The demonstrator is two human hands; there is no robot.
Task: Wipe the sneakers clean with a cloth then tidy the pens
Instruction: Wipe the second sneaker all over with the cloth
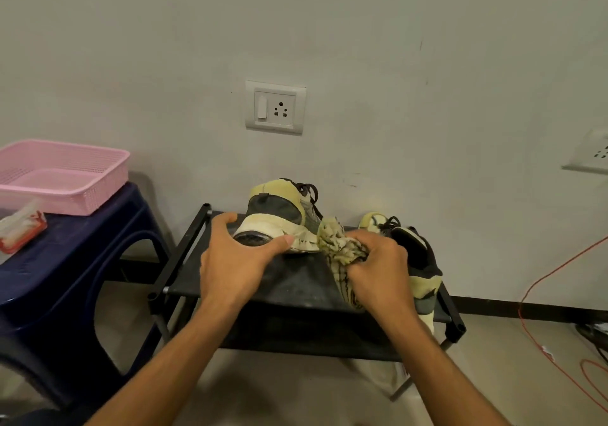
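Sneaker (279,208) is being wiped: left hand (237,254) is gripping its heel while right hand (378,267), clutching the cloth (339,248), is rubbing the sole edge, which probably needs further strokes next.

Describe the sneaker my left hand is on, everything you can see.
The sneaker is pale yellow and grey with dark laces, a scuffed off-white midsole and dark outsole. It sits on the black rack, heel toward the camera. The left hand grips its heel; the cloth, bunched in the right hand, touches its right side.
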